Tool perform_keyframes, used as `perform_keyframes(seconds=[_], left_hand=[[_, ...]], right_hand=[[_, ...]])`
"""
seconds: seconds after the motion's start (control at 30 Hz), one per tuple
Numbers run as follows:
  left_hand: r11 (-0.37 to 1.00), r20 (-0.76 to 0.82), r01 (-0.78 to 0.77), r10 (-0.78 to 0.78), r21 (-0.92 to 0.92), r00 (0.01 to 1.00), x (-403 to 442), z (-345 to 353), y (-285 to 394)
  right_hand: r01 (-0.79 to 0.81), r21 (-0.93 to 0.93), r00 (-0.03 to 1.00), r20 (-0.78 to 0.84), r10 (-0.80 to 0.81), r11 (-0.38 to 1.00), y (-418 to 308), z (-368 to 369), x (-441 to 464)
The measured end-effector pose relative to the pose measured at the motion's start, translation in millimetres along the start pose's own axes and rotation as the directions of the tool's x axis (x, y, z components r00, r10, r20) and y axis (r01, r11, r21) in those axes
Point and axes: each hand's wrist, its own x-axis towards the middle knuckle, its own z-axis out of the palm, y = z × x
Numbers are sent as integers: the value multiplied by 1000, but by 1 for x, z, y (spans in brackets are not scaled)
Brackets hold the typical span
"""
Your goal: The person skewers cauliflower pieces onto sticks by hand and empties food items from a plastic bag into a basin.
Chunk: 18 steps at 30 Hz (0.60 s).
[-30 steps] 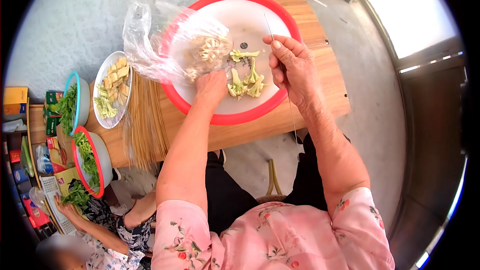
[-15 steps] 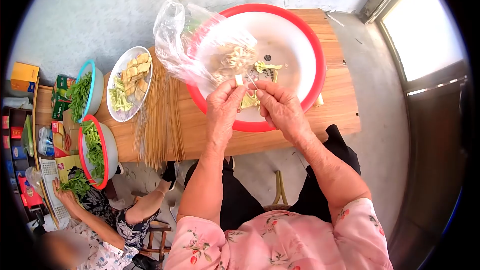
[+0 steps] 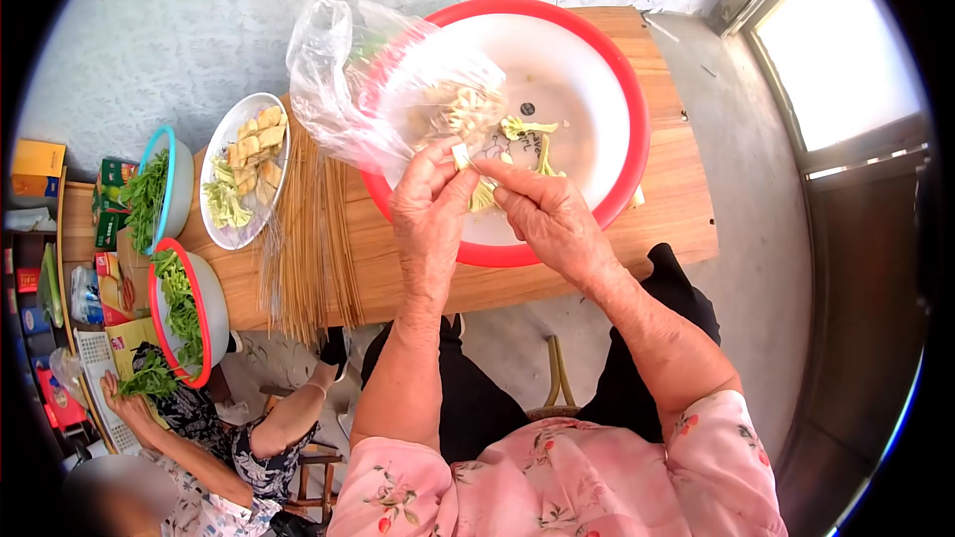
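Over the near side of a red-rimmed white basin point(image 3: 637, 119), my left hand point(image 3: 430, 219) pinches a pale piece of cauliflower point(image 3: 461, 156) between thumb and fingers. My right hand point(image 3: 552, 219) is close beside it, fingers closed on a thin skewer point(image 3: 481, 174), mostly hidden by the fingers. Pale green cauliflower florets point(image 3: 527, 128) lie in the basin below. A clear plastic bag point(image 3: 333, 89) with pale pieces inside hangs over the basin's left rim.
Bamboo skewers point(image 3: 310, 239) lie left of the basin on the wooden table point(image 3: 686, 179). Beyond them are an oval plate point(image 3: 216, 229) of cauliflower and yellowish slices, and two basins of greens point(image 3: 147, 194). At lower left, another person's hand point(image 3: 124, 398) holds greens.
My hands have shifted slightly left with the cauliflower piece, and my right fingers now sit closer against it. The view has also moved slightly.
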Motion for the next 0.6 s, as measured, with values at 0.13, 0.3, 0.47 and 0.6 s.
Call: perform_keyframes(seconds=[0.13, 0.3, 0.47, 0.6], left_hand=[[999, 15, 12, -12, 33, 1000, 0, -3, 0], [1000, 3, 21, -21, 8, 1000, -1, -1, 3], [994, -22, -20, 22, 109, 1000, 0, -2, 2], [995, -17, -12, 14, 96, 1000, 0, -3, 1]], right_hand=[[-71, 0, 997, 42, 71, 997, 1, -1, 1], [-46, 33, 998, 48, 45, 998, 0, 0, 1], [-55, 52, 997, 62, 52, 997, 1, 0, 1], [-51, 66, 997, 65, 47, 997, 4, 0, 2]])
